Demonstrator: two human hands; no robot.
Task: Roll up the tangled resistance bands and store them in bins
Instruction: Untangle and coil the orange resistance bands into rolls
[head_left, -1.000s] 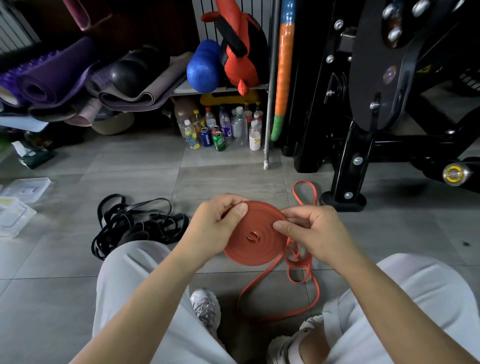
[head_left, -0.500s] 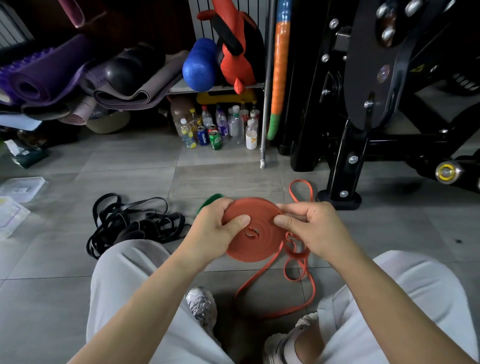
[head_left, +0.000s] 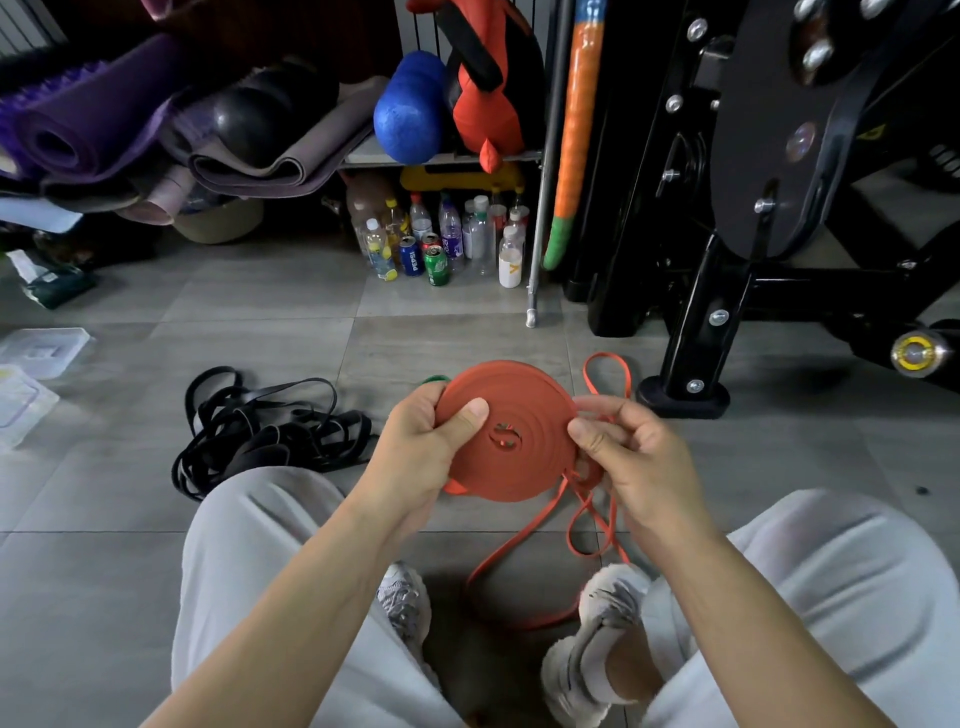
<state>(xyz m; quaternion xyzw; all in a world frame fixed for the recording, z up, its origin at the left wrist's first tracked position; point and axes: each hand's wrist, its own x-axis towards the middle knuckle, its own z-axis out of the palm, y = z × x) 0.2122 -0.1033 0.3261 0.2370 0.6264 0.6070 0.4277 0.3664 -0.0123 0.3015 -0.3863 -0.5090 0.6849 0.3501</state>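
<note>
An orange resistance band (head_left: 514, 441) is wound into a flat coil that I hold over the floor between my knees. My left hand (head_left: 421, 447) grips the coil's left side, thumb pressed on its face. My right hand (head_left: 631, 452) pinches the coil's right edge where the loose tail leaves it. The unrolled tail (head_left: 524, 545) hangs down in loops to the floor by my shoes, and one loop (head_left: 608, 371) lies behind the coil. A tangled heap of black bands (head_left: 260, 431) lies on the tiles to the left. A bit of green band (head_left: 434, 379) shows behind my left hand.
Clear plastic bins and lids (head_left: 31, 374) lie at the far left. Bottles and cans (head_left: 441, 244) stand under a shelf with rolled mats (head_left: 93, 124). A black gym machine (head_left: 753, 208) with its foot (head_left: 683, 397) stands at the right. My shoes (head_left: 587, 644) rest below the coil.
The coil has tilted and turned a little between my hands, and my right hand has shifted from its top edge to its right edge. The loose tail on the floor is shorter.
</note>
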